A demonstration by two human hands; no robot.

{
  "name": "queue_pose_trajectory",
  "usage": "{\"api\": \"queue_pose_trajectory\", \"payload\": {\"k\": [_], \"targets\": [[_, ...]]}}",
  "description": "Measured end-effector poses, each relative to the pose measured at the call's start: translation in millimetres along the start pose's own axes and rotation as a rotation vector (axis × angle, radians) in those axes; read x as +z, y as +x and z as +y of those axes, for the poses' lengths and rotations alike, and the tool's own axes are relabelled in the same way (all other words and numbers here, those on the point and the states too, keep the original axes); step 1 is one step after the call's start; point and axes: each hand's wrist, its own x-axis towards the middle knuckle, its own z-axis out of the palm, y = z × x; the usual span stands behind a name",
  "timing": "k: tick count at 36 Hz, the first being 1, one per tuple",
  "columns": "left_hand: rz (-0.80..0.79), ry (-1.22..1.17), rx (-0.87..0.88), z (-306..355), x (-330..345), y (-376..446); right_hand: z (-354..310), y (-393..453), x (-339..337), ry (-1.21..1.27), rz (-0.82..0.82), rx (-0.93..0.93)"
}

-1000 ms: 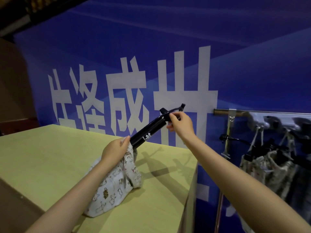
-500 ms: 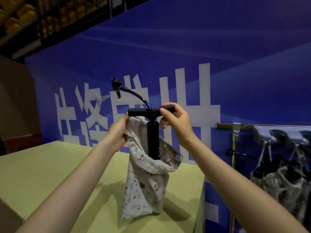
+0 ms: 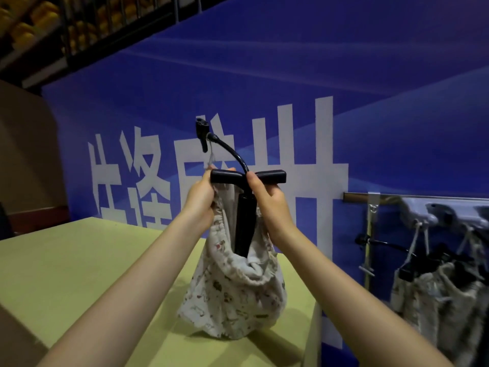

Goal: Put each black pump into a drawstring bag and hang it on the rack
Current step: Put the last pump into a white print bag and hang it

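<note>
Soft printed cotton, by the look of it: the drawstring bag (image 3: 232, 295) sags and folds under its own weight, its bottom resting on the yellow-green desk (image 3: 79, 274) near the right edge, towards the far right corner. I judge it light and floppy, with no shape of its own, so it must be held at the gathered mouth or by the cord. The black pump (image 3: 244, 223) is the opposite: a rigid tube with a hard T-handle across the top and a flexible hose (image 3: 230, 152) curving up to a nozzle head. It looks light enough for one hand, smooth on the barrel, and best taken by the T-handle, where the fingers can hook under the bar.

The pump stands upright with its lower barrel inside the bag and the handle and hose well clear of the mouth. The left hand (image 3: 201, 200) has its grip closed round the bunched rim of the bag, right by the left end of the handle; a thin cord runs up from it. The right hand (image 3: 267, 200) curls its grip on the pump just under the handle, thumb lying over the bar.

On the right, beyond the desk edge, the rack (image 3: 412, 198) already carries filled bags (image 3: 434, 295) hung from hooks.
</note>
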Motion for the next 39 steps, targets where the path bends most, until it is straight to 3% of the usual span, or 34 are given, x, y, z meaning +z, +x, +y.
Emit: {"api": "queue_pose_trajectory", "payload": {"k": [3,7,12,19,23,25,30,32,36,39], "targets": [[0.039,0.223,0.055,2,-7,6,-3,3,-1,-0.016,-0.013,0.042],[0.042,0.88,0.267,11,-26,5,-4,5,-2,0.042,0.008,0.074],[-0.167,1.106,0.277,14,-56,-2,-4,10,3,0.07,0.095,0.121],[-0.228,0.908,0.039,25,-86,-15,3,15,10,0.084,0.154,0.136],[-0.194,0.735,0.074,29,-91,-22,4,14,15,0.11,0.13,0.127],[-0.155,0.551,0.114,32,-91,-24,4,14,18,0.116,0.119,0.126],[-0.161,-0.109,0.029,45,-72,-29,4,12,26,0.072,0.085,0.068],[-0.165,-0.106,0.07,44,-62,-31,3,10,26,0.046,0.072,0.039],[-0.118,0.129,0.241,33,-57,-36,1,9,23,0.088,0.064,0.008],[-0.111,0.13,0.258,24,-61,-41,1,8,18,0.113,0.098,-0.022]]}}
